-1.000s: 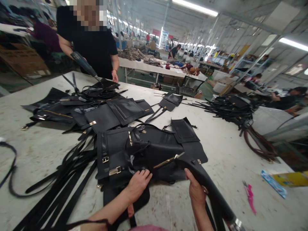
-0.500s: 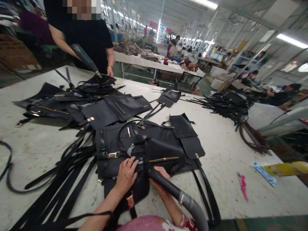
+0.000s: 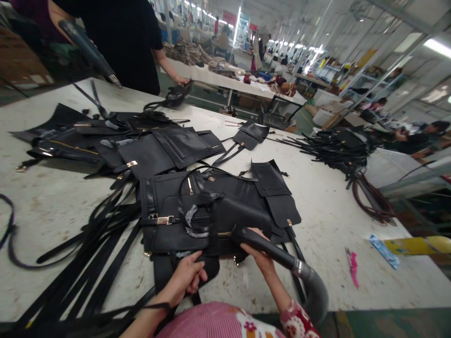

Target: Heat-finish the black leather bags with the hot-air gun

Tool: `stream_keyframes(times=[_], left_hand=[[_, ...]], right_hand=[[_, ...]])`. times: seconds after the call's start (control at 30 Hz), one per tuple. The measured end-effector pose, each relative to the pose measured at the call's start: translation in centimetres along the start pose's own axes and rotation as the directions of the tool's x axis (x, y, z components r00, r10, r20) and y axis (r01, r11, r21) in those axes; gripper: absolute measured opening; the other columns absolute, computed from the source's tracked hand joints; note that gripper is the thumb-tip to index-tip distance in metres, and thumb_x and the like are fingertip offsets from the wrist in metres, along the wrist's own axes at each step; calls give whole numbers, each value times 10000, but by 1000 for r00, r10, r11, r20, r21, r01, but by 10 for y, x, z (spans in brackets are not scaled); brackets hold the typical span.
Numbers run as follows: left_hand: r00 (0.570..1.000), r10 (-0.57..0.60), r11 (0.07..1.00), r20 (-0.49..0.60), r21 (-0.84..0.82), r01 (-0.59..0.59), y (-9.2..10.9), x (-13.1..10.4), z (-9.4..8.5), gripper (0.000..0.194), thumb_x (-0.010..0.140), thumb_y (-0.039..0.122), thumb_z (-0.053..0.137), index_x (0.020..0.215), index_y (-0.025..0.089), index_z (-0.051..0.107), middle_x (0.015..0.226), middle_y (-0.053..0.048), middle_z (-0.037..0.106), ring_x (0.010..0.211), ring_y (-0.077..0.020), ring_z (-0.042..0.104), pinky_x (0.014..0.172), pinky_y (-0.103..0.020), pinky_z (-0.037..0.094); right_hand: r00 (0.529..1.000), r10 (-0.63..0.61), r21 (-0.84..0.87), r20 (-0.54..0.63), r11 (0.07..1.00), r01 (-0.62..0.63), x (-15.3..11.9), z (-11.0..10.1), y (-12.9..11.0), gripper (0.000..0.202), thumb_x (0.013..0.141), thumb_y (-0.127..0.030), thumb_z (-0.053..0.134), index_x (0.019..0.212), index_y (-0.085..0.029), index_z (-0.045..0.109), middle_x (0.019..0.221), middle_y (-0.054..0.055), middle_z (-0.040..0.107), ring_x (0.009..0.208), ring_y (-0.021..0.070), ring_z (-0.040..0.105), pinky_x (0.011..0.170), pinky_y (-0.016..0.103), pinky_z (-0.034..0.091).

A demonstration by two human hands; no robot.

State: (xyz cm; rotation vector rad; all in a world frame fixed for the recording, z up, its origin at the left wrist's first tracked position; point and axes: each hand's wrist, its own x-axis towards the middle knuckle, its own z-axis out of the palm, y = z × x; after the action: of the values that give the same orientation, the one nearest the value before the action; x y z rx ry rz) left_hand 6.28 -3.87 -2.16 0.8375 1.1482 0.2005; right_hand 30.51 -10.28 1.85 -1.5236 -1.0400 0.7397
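A black handbag [image 3: 181,206] with gold zips and a gold buckle lies before me on the table, its handle partly wrapped in clear plastic. My left hand [image 3: 190,274] rests over a black flap [image 3: 211,268] at the bag's lower edge, index finger stretched out and the others loosely bent, with nothing seen in it. To its right, my right hand [image 3: 259,249] is wrapped around a black tube nozzle [image 3: 271,251] clamped to a grey hose [image 3: 315,286]. The nozzle's tip lies over the bag's lower right part, near a gold zip.
More black bags [image 3: 155,150] lie behind, and long black straps [image 3: 102,253] spread to the left. A co-worker's hand [image 3: 181,80] holds a black piece beside another hose nozzle [image 3: 91,54]. Pink snips [image 3: 353,267] and a yellow cylinder [image 3: 408,246] lie at right.
My left hand has slid down off the bag's front to its lower edge. My right hand and the nozzle have shifted right. The co-worker has lifted a black piece and the other nozzle has moved left.
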Motion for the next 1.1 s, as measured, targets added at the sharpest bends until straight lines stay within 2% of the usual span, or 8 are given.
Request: stream_keyframes(times=[0.17,0.33,0.4,0.47,0.53,0.67,0.97,1.1], left_hand=[[985,34,993,-169,-106,-53,5,9,9,728,674,433,610,1276,55,450,456,117,396,319,-41,199,353,-179,130],[907,296,927,-298,317,-199,8,-4,-19,547,741,453,539,1137,83,610,453,72,415,401,-122,428,426,-236,335],[816,522,721,-249,639,-267,20,-11,-42,416,792,402,512,1084,152,667,588,-8,575,606,-187,580,572,-291,448],[676,731,387,-92,872,-299,34,-11,-64,330,828,335,495,1076,241,692,904,-77,675,905,-244,609,759,-362,475],[608,788,114,95,949,-295,43,-2,-82,313,835,257,482,1042,294,713,1120,-95,641,1062,-277,553,832,-418,458],[648,720,-38,248,947,-320,43,25,-99,361,835,182,453,1040,323,716,1136,-91,606,1021,-259,546,768,-387,476],[680,688,11,253,933,-359,47,38,-107,349,830,216,451,1026,312,724,1086,-68,594,999,-233,556,833,-376,479],[801,565,29,197,966,-257,75,34,-96,318,839,282,450,941,262,750,959,-78,630,931,-235,610,813,-350,487]], right_hand=[[984,-94,6,154,996,94,-23,2,22,329,705,-292,719,1032,-289,690,1016,43,679,963,260,625,905,417,468],[982,-131,65,135,990,124,-24,34,26,216,777,-308,629,971,-278,718,955,38,694,916,245,644,851,364,488],[978,-150,87,143,987,138,-24,44,22,213,793,-315,619,980,-279,713,954,31,693,914,244,646,846,350,486],[972,-176,99,158,982,161,-24,52,19,228,783,-325,637,998,-283,701,958,26,688,919,245,642,853,346,478],[966,-191,105,174,979,174,-24,60,17,230,769,-346,655,986,-283,697,943,23,683,908,244,640,843,340,478],[962,-182,108,203,981,163,-23,81,17,209,804,-369,615,980,-290,694,936,21,674,882,229,646,811,329,485],[967,-211,130,143,973,193,-26,125,7,493,722,-678,565,1004,-287,672,953,13,679,905,222,648,826,333,496],[977,-175,116,125,980,161,-33,110,-7,431,742,-628,583,1013,-306,675,979,0,690,924,207,651,843,337,499]])
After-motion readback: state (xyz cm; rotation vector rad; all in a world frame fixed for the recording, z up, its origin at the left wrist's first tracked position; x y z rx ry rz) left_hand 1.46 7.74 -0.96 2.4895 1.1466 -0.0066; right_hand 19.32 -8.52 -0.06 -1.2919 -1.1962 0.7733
